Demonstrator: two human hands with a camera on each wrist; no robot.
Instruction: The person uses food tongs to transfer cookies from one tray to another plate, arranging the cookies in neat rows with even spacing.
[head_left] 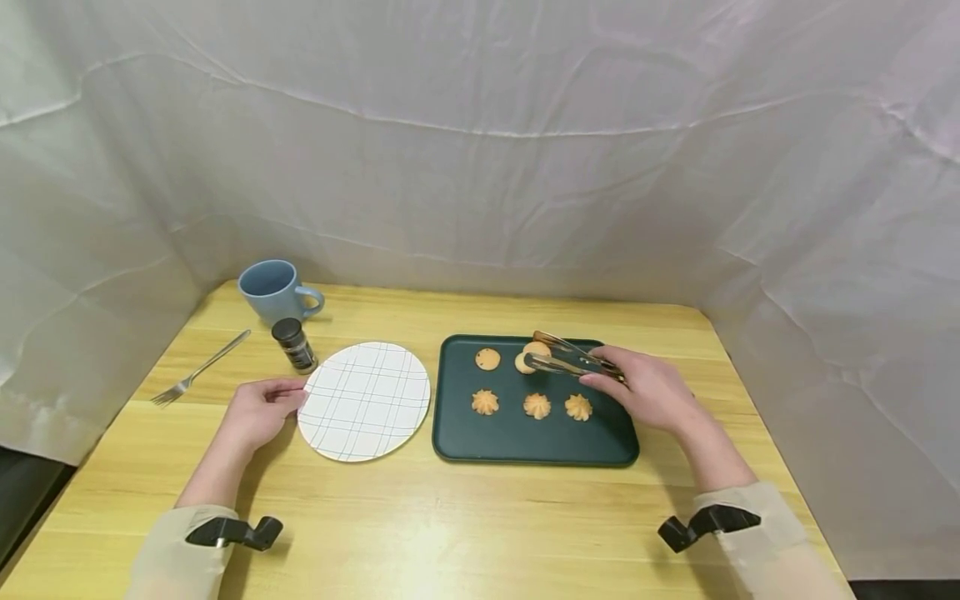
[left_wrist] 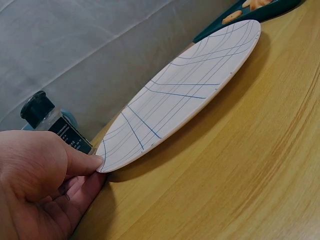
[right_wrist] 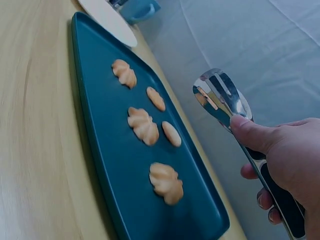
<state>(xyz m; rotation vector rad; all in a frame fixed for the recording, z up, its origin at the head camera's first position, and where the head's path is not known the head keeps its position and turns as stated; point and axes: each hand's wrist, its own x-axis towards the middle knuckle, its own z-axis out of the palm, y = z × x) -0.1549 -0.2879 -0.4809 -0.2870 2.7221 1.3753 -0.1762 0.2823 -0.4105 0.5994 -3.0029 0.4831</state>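
Note:
My left hand (head_left: 258, 411) pinches the left edge of a round white plate (head_left: 363, 402) with blue lines, thumb on top and fingers below in the left wrist view. My right hand (head_left: 651, 387) holds metal serving tongs (head_left: 566, 365) over a dark green tray (head_left: 510, 450). A round cookie (head_left: 536, 348) appears between the tong tips, partly covered. Below it, another round cookie (head_left: 522, 364) lies on the tray beside a speckled round cookie (head_left: 487, 359). Three ridged cookies (head_left: 536, 406) form the nearer row. The right wrist view shows the slotted tong head (right_wrist: 217, 95) above the tray.
Behind the plate stand a blue mug (head_left: 273, 292) and a black-capped seasoning jar (head_left: 295, 345). A fork (head_left: 201, 368) lies at the left of the wooden table (head_left: 420, 517). Grey cloth (head_left: 465, 192) hangs behind and along both sides.

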